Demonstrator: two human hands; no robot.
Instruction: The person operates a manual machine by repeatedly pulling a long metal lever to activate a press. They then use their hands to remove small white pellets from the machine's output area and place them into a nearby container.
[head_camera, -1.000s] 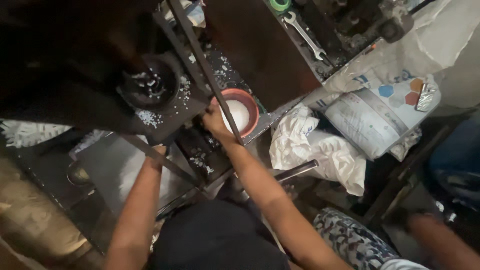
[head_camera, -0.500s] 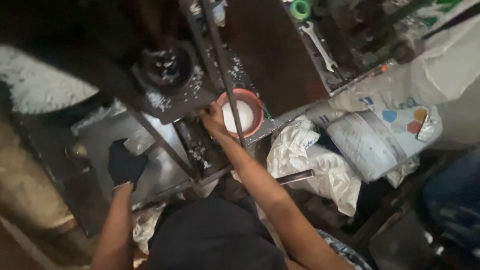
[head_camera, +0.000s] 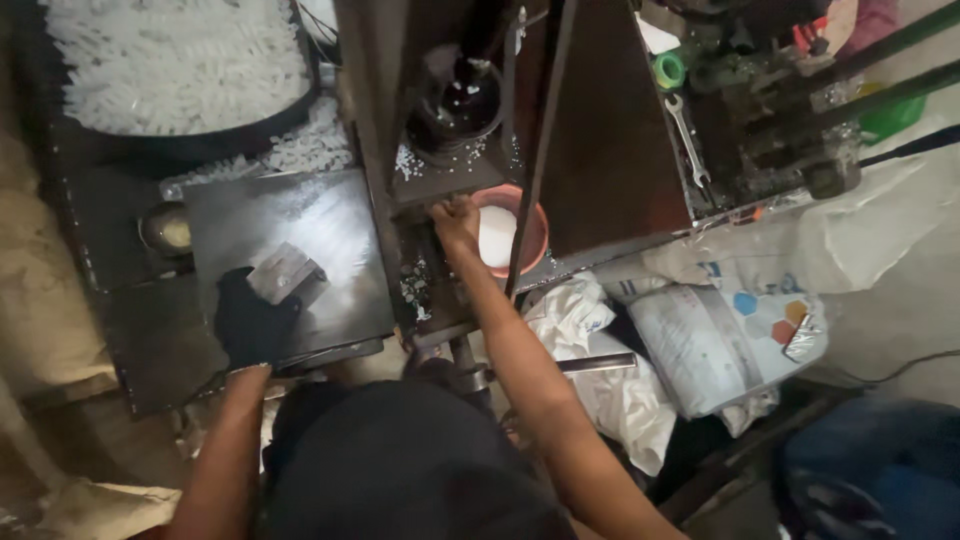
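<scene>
My left hand (head_camera: 252, 322), in a black glove, grips a small grey metal block (head_camera: 283, 274) on a shiny steel plate (head_camera: 330, 240). My right hand (head_camera: 456, 218), bare, rests at the rim of a reddish bowl (head_camera: 532, 238) filled with white granules. It sits below a dark machine funnel (head_camera: 458, 112), and whether the fingers hold anything cannot be told. White pellets are scattered around the funnel.
A large black tub of white pellets (head_camera: 175, 65) stands at the upper left. Slanted steel rods (head_camera: 540, 150) cross in front of the bowl. A spanner (head_camera: 688, 140) and a green roll (head_camera: 668, 70) lie on the machine top. White sacks (head_camera: 700, 345) are piled at the right.
The view has swung left, revealing the pellet tub. My left hand has come down onto the steel plate and taken hold of the metal block. My right hand stays at the bowl.
</scene>
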